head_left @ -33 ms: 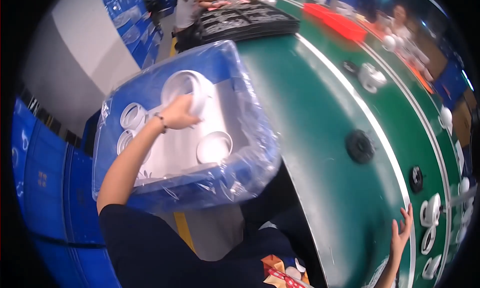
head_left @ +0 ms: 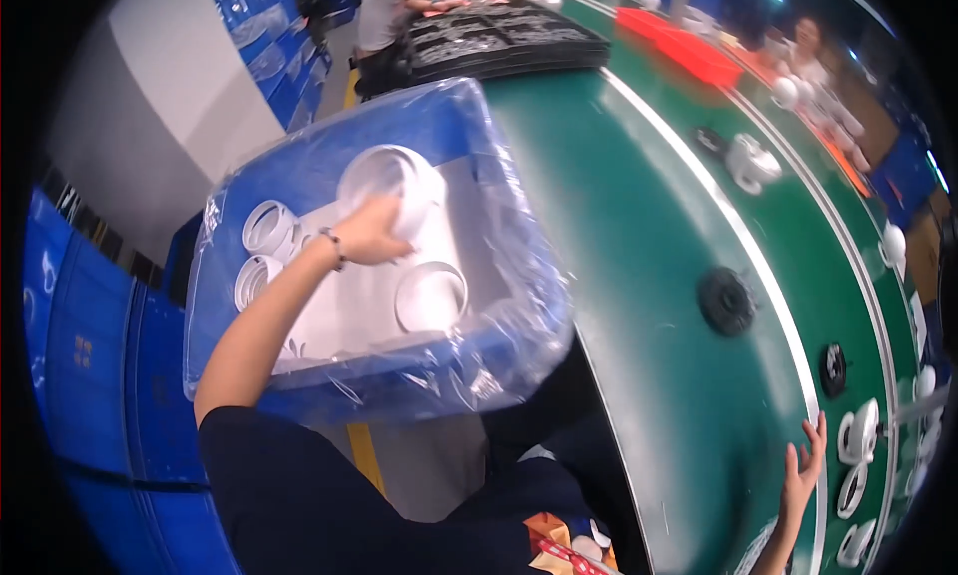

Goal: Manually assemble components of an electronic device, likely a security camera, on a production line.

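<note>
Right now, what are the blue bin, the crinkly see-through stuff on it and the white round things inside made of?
Blue bin: probably hard, smooth plastic; its colour is even.
Crinkly see-through stuff: looks like thin, shiny plastic film, because it wrinkles and glints.
White round things: maybe smooth moulded plastic, going by even white and neat rims, though painted metal could look similar.

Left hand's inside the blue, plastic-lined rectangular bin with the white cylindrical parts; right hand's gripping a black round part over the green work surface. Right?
One error: the right hand grips nothing. The head view shows it empty, fingers spread, over the green work surface. The left hand is inside the blue, plastic-lined rectangular bin with the white cylindrical parts, as stated.
</note>
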Demonstrator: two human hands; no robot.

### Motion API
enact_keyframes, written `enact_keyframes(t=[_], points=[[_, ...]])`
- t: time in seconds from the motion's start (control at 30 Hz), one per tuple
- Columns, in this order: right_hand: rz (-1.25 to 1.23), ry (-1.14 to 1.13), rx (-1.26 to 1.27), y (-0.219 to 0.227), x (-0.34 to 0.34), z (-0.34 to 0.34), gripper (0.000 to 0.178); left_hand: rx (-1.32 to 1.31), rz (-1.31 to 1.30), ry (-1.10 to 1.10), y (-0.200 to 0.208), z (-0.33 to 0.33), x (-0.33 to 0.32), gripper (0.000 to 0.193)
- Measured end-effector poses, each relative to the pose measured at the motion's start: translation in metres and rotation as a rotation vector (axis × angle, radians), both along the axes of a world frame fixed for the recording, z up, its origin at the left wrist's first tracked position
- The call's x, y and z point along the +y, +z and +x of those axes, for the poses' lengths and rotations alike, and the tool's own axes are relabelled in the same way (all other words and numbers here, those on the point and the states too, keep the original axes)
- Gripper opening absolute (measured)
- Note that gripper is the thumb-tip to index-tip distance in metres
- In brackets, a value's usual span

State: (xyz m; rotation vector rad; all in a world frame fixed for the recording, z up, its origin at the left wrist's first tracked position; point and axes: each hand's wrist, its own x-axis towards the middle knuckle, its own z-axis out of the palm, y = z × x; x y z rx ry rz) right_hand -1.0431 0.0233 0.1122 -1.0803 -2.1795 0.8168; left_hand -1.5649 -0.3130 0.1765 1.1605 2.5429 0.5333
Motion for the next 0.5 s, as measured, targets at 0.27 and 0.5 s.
enact_keyframes(t=[0.27, 0.5], points=[[-0.018, 0.065, -0.064, 0.003, 0.017, -0.034, 0.04, 0.053, -0.165, -0.121, -0.055, 0.022, -0.007, 0.021], [-0.001, -0.034, -0.111, 0.018, 0.013, -0.027, 0.043, -0.033, -0.368, -0.372, -0.117, 0.039, 0.011, 0.022]])
